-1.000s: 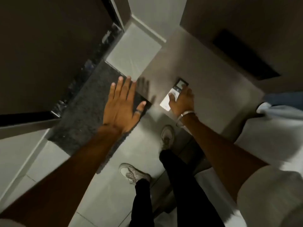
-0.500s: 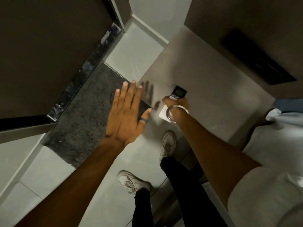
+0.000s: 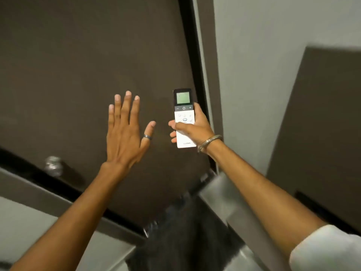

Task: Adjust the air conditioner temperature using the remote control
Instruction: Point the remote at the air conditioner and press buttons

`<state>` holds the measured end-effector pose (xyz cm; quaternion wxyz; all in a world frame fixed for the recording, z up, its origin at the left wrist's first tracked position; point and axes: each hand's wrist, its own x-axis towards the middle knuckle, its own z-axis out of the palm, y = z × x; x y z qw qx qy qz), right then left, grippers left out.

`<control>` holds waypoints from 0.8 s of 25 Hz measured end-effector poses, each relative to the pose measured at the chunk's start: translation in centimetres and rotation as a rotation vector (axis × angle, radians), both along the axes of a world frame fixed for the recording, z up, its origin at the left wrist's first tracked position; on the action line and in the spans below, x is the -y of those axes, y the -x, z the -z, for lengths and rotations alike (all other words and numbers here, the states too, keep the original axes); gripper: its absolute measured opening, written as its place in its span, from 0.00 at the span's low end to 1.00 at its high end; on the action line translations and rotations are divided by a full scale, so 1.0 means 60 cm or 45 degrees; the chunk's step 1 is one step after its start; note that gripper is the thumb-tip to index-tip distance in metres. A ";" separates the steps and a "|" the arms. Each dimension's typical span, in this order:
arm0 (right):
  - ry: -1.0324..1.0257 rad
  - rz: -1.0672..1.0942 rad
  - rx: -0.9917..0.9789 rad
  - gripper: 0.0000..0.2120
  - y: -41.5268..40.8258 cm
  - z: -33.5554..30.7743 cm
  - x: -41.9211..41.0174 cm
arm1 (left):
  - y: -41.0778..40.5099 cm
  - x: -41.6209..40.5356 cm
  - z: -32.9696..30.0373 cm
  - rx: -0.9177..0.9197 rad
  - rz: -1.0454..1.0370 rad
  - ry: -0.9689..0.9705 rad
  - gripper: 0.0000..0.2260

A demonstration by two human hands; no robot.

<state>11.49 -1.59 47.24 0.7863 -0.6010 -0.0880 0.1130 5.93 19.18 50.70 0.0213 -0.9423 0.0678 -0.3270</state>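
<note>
Remote (image 3: 184, 122) gripped upright in right hand (image 3: 192, 128), screen lit. Left hand (image 3: 125, 132) open, empty. Temperature buttons apparently not yet pressed.

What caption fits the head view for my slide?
Right hand holds the remote control upright, screen lit; left hand open beside it.

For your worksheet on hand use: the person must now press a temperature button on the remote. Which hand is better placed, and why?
The right hand: it already holds the remote upright, thumb lying across its face just below the buttons. The left hand is open, empty and apart from it.
</note>
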 end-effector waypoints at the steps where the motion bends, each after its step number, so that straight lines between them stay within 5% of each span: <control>1: -0.015 -0.042 0.127 0.28 0.009 -0.092 -0.024 | 0.017 -0.026 -0.087 0.133 -0.026 -0.017 0.33; 6: -0.083 -0.228 0.655 0.23 0.091 -0.435 -0.104 | 0.133 -0.120 -0.398 0.702 -0.160 -0.020 0.34; 9: -0.095 -0.288 0.867 0.24 0.144 -0.549 -0.133 | 0.185 -0.147 -0.496 0.942 -0.208 -0.051 0.34; 20: -0.193 -0.415 0.974 0.19 0.215 -0.655 -0.177 | 0.247 -0.188 -0.567 1.076 -0.313 -0.148 0.35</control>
